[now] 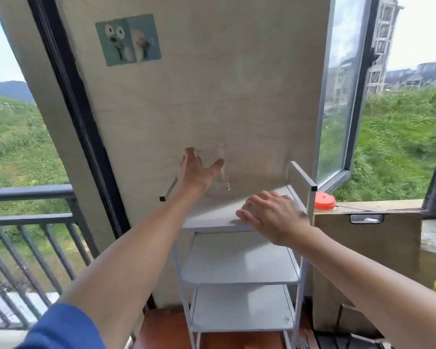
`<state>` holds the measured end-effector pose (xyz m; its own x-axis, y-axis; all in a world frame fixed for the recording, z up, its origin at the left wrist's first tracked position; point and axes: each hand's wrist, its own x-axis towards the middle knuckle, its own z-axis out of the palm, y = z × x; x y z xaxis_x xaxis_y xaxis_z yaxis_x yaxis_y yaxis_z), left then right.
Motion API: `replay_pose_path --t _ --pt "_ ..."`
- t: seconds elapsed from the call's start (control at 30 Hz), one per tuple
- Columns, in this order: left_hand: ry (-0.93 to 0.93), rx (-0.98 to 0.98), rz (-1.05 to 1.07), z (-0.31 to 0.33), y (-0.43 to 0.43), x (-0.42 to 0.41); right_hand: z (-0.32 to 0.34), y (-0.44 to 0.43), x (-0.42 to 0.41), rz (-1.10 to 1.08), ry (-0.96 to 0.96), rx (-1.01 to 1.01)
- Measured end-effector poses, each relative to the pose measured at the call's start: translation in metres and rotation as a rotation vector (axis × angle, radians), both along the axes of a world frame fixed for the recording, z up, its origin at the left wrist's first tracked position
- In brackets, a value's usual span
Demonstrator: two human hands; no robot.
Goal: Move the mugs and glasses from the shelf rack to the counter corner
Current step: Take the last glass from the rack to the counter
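A clear glass [220,172] stands on the top tier of a white metal shelf rack [239,275] against the wall. My left hand [198,170] is wrapped around the glass, thumb on its right side and fingers behind its left side. My right hand [272,215] lies palm down on the front right part of the rack's top shelf and holds nothing. The two lower shelves show no mugs or glasses. The glass is blurred and hard to make out.
A jar with an orange lid [324,202] stands just right of the rack on a cardboard box [368,250]. An open window [342,96] is at the right. A dark balcony railing [30,215] runs along the left. Two picture hooks [128,39] hang on the wall.
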<state>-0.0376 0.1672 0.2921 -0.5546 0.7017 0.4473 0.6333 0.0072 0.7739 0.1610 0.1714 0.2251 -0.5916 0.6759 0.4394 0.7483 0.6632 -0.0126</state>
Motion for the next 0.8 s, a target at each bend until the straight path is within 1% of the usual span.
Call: replay_pose_path --t 0.1,0.23,0.33,0.47,0.57,0.67,0.8 --pt "-0.062 -0.013 0.023 -0.006 0.003 -0.003 0.0 -0.003 0.0 -0.014 0.007 0.02" --pt "-0.104 0.028 0.011 -0.007 0.008 -0.009 0.0 -0.002 0.0 -0.034 0.011 0.034" --pt "-0.147 0.086 -0.013 -0.008 0.006 -0.01 -0.001 -0.003 0.0 -0.048 0.006 0.045" --pt "-0.134 0.18 -0.037 -0.014 -0.008 -0.007 -0.001 -0.007 0.003 -0.054 0.005 0.075" --pt "-0.096 0.289 -0.093 -0.019 -0.023 -0.004 0.002 -0.014 0.008 -0.009 0.065 0.051" --pt "-0.12 0.376 -0.138 -0.019 -0.043 0.005 0.003 -0.026 0.018 0.031 0.183 0.038" --pt "-0.14 0.448 -0.185 -0.016 -0.075 0.03 -0.002 -0.057 0.049 0.152 0.305 0.149"
